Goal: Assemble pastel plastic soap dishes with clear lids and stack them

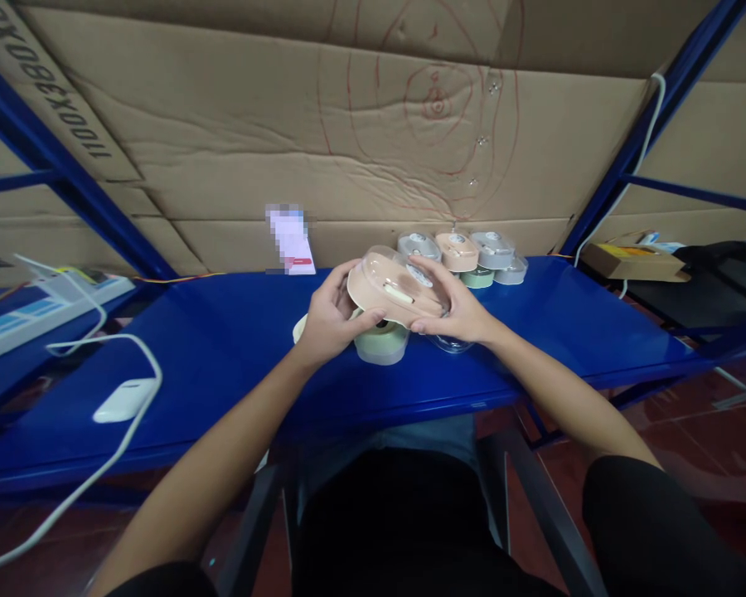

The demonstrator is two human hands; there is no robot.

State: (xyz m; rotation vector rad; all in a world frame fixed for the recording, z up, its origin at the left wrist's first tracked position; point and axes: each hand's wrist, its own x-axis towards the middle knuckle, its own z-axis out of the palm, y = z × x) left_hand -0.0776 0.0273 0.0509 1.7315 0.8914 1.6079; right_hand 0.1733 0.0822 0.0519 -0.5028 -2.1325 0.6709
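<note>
Between my two hands a peach-coloured plastic case (373, 286) with a clear domed cover is held tilted above the blue table. My left hand (336, 319) grips its left end, thumb along the near edge. The right end is gripped by my right hand (457, 307), fingers over the top and thumb at the near edge. A small pale strip and an oval label show on the case. Just below it on the table is a pale green case (382, 344), partly covered by what I hold. A cream piece (299, 328) peeks out behind my left hand, mostly hidden.
Several similar cases (458, 251) in grey, peach and green are stacked at the back of the blue table (224, 348). A phone (291, 240) leans against the cardboard wall. A white earbud case (123, 400) and white cable (115, 456) lie left, near a power strip (50, 311).
</note>
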